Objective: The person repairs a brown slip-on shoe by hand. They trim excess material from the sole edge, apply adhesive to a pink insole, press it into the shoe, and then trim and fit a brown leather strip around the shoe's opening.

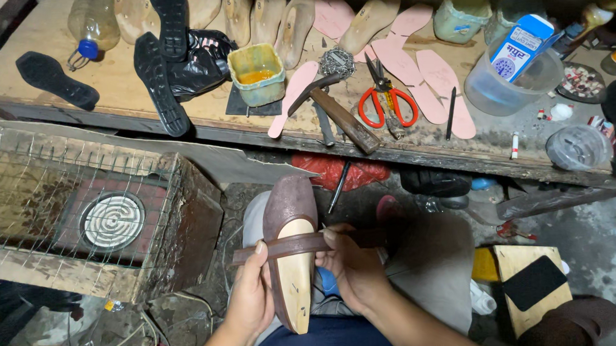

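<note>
Both hands, left and right, pinch a soft brown leather strap across our rigid wooden shoe last; we judge the ends the best hold.

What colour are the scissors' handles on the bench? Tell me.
Orange-red handles on the scissors, seen in the head view, lying beside the hammer.

Head camera, looking steeply down, close over lap, workbench ahead.
</note>
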